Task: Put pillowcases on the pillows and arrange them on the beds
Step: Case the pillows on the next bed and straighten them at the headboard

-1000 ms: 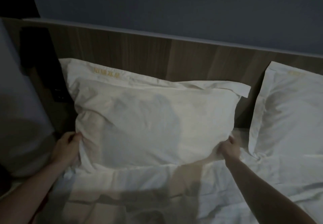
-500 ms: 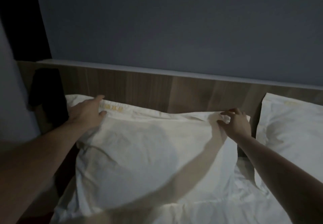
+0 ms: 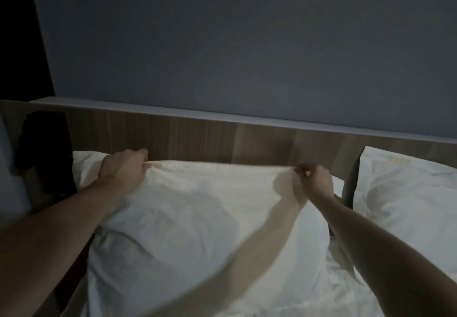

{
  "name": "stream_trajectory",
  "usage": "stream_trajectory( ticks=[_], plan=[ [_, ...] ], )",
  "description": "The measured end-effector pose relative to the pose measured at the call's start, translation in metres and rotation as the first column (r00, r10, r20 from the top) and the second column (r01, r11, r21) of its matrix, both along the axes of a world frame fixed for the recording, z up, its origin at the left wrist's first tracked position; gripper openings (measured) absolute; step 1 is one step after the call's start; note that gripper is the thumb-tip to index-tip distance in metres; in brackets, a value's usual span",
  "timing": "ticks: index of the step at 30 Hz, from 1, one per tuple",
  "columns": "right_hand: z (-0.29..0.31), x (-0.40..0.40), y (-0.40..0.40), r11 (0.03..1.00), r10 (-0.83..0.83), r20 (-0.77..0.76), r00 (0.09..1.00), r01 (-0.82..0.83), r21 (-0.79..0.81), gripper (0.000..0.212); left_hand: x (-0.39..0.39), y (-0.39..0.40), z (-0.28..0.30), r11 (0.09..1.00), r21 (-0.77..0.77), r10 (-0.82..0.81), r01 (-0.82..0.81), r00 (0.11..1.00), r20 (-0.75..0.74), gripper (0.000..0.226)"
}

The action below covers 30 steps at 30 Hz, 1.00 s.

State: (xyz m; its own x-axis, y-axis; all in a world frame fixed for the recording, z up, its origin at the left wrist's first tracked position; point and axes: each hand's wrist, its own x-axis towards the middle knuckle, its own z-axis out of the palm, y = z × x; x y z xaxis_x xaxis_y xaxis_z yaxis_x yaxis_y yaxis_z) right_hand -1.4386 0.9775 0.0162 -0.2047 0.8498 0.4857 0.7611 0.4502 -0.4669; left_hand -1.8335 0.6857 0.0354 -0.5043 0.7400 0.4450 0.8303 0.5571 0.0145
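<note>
Cased pillow held at wooden headboard, dim room

The white pillow [image 3: 197,217] is gripped along its top edge by the left hand [image 3: 122,168] and right hand [image 3: 314,179], fingers curled, against the wooden headboard [image 3: 210,141] below a grey wall [image 3: 247,44]; a second pillow [image 3: 408,193] is laid to the right on the white bedsheet [image 3: 346,292].

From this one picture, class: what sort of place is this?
Probably a hotel bedroom: white pillows with gold embroidered lettering, a long wooden headboard running behind a second pillow.
</note>
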Motion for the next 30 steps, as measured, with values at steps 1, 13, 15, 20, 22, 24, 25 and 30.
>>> stream_trajectory(
  ticks=[1, 13, 15, 20, 22, 24, 25, 30],
  plan=[
    [0.006, -0.004, 0.003, 1.0, 0.01, -0.082, 0.997, -0.009, 0.004, 0.022, -0.002, -0.001, 0.002, 0.999, 0.044, 0.013, -0.013, 1.0, -0.008, 0.018],
    [0.008, -0.02, 0.026, 0.974, -0.218, -0.282, 0.934, 0.189, -0.127, 0.082, -0.001, 0.011, -0.004, 0.945, 0.279, 0.135, -0.169, 0.981, 0.136, 0.035],
    [0.007, -0.018, 0.021, 0.953, -0.3, -0.374, 0.877, 0.262, -0.15, 0.1, 0.001, 0.01, -0.012, 0.884, 0.395, 0.144, -0.251, 0.949, 0.28, 0.052],
    [0.001, -0.02, 0.015, 0.918, -0.361, -0.493, 0.792, 0.208, -0.338, 0.13, 0.0, 0.015, -0.036, 0.721, 0.417, 0.212, -0.554, 0.748, 0.628, 0.109],
    [0.001, -0.022, 0.018, 0.907, -0.35, -0.456, 0.818, 0.175, -0.382, 0.132, 0.002, 0.019, -0.039, 0.72, 0.376, 0.173, -0.584, 0.675, 0.717, 0.117],
    [-0.002, -0.023, 0.023, 0.926, -0.311, -0.436, 0.844, 0.166, -0.339, 0.133, 0.003, 0.025, -0.041, 0.751, 0.35, 0.165, -0.56, 0.673, 0.721, 0.12],
    [-0.002, -0.023, 0.026, 0.942, -0.282, -0.441, 0.852, 0.159, -0.296, 0.134, 0.002, 0.027, -0.041, 0.76, 0.348, 0.159, -0.549, 0.677, 0.719, 0.121],
    [0.007, -0.011, 0.039, 0.986, -0.118, -0.361, 0.925, 0.065, -0.156, 0.132, -0.002, 0.032, -0.035, 0.753, 0.343, 0.173, -0.561, 0.672, 0.72, 0.129]
  ],
)
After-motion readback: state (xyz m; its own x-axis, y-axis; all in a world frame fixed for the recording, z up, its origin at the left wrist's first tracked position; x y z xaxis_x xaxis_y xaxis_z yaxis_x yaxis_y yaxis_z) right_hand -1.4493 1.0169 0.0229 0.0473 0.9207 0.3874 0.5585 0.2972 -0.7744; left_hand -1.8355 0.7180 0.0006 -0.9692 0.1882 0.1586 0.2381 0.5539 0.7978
